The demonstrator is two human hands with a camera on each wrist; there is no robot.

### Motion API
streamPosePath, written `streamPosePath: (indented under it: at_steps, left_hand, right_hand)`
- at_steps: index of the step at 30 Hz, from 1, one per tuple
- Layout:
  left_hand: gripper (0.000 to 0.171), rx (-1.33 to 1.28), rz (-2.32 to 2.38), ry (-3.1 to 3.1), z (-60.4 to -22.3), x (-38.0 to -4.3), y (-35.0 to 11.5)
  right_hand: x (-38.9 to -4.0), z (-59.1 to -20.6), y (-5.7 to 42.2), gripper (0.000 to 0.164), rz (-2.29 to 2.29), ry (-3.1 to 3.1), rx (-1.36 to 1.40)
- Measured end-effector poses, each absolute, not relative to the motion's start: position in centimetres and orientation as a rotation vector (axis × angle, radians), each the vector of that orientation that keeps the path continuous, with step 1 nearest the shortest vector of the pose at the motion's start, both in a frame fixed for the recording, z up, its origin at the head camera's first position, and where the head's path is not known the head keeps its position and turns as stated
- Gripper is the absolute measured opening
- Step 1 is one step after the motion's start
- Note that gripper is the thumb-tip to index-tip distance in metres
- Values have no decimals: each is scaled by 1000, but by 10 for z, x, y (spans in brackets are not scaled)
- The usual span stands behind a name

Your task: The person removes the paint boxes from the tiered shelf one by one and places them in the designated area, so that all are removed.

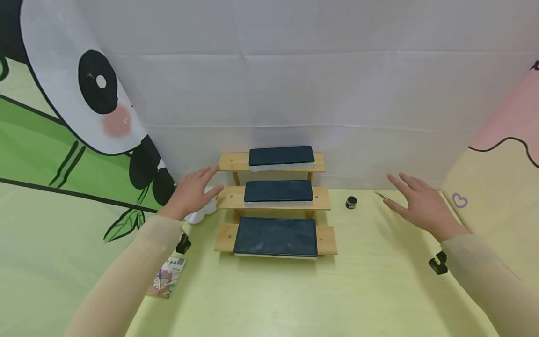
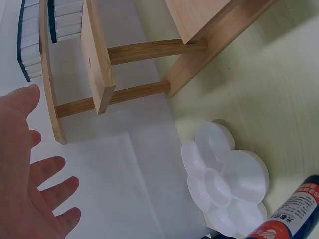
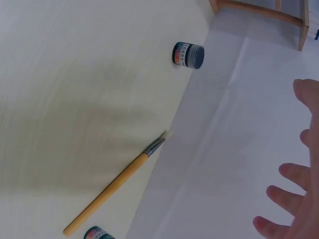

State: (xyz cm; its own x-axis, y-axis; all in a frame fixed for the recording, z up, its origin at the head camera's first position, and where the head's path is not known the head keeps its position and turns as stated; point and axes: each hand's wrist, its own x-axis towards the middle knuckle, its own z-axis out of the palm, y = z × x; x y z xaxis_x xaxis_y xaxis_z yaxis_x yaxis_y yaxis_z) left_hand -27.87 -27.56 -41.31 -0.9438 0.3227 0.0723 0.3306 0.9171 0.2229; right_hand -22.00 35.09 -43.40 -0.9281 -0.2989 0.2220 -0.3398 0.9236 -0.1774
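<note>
My left hand (image 1: pixel 189 194), fingers spread, hovers by the left end of a three-tier wooden rack (image 1: pixel 227 199). The left wrist view shows it apart from the wood, holding nothing. On the tiers lie flat dark-topped rectangular things (image 1: pixel 275 238) with white sides, ribbed on the upper two. Below the left hand is a white flower-shaped palette (image 2: pixel 217 181). My right hand (image 1: pixel 425 208) is held above the table's right side, its fingers extended and empty. Near it lie a wooden-handled paintbrush (image 3: pixel 114 184) and a small dark-lidded paint jar (image 3: pixel 188 56).
A bottle (image 2: pixel 289 214) with a red and white label is beside the palette. Another jar (image 3: pixel 98 233) shows partly at the right wrist view's bottom edge. A printed booklet (image 1: pixel 167 278) lies on the left of the table. A white cloth backdrop (image 1: pixel 294 93) rises behind the rack.
</note>
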Motion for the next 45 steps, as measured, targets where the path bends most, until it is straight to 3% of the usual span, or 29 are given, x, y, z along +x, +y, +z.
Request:
streamPosePath:
  at_steps: [20,45]
  left_hand:
    - [83,-403,-750,-3031,-423,-304,-272]
    - [70,-271,-1341,-2839,-438,-332,-261]
  right_hand:
    - [-267,-430,251,79,515,-2920,650]
    - [-326,-408,186,87,984,-2859,667]
